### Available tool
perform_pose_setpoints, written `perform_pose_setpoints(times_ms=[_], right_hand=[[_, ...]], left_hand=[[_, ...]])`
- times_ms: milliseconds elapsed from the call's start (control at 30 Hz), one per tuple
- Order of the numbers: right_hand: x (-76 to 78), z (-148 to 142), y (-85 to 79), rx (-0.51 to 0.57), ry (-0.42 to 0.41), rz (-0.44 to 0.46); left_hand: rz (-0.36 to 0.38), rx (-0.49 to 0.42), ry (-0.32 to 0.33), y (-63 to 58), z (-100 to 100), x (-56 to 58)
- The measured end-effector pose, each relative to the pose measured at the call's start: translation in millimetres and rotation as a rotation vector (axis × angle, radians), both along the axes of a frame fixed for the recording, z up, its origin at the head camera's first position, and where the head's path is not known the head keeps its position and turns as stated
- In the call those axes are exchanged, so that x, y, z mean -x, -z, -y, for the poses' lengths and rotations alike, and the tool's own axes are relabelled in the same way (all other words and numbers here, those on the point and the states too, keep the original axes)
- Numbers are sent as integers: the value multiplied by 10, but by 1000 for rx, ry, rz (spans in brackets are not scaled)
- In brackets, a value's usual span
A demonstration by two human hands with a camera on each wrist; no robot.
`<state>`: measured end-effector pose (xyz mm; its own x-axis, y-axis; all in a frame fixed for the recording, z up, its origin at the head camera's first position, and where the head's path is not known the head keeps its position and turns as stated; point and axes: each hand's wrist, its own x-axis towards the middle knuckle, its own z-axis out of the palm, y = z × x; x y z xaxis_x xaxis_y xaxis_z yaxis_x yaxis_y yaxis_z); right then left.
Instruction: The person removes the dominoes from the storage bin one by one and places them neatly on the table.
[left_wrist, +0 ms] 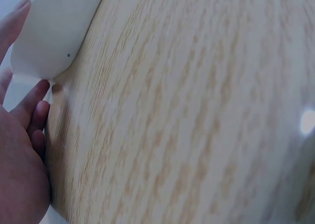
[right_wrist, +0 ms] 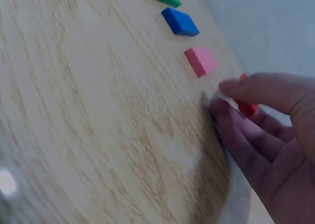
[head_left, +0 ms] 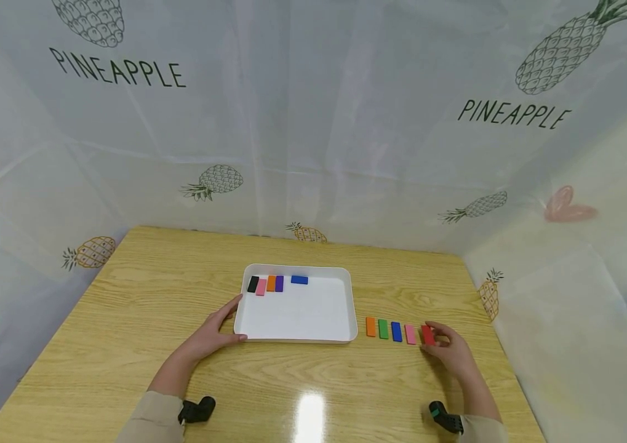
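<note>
My right hand has its thumb and fingers around a small red rectangular block at the right end of a row on the table. The right wrist view shows that red block partly hidden behind the fingers, beside a pink block. At the front left corner of a shallow white tray, my left hand spreads its fingers along the tray's side, the thumb at the front edge. In the left wrist view, the fingers of the left hand touch the tray wall.
Along the tray's back left lie black, pink, orange and purple blocks, with a blue one apart. Right of the tray, orange, green, blue and pink blocks continue the row.
</note>
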<state>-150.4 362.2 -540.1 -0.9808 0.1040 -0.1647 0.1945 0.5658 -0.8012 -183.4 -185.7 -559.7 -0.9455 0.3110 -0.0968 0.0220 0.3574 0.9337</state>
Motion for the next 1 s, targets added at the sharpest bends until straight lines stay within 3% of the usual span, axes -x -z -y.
perform_pose_setpoints(times_ms=[333, 500, 700, 767, 933, 1000], right_hand=[[73, -79, 103, -2, -33, -43], [124, -98, 126, -52, -66, -50], [150, -107, 120, -78, -87, -41], [153, -105, 108, -83, -97, -38], [164, -114, 108, -83, -112, -29], [167, -119, 117, -80, -112, -24]], left_hand=[[21, -9, -3, 30, 8, 20], [22, -9, -1, 23, 8, 20], [-1, 8, -1, -16, -6, 15], [3, -3, -9, -98, -31, -13], [9, -9, -4, -78, -19, -6], [7, -8, -5, 2, 2, 19]])
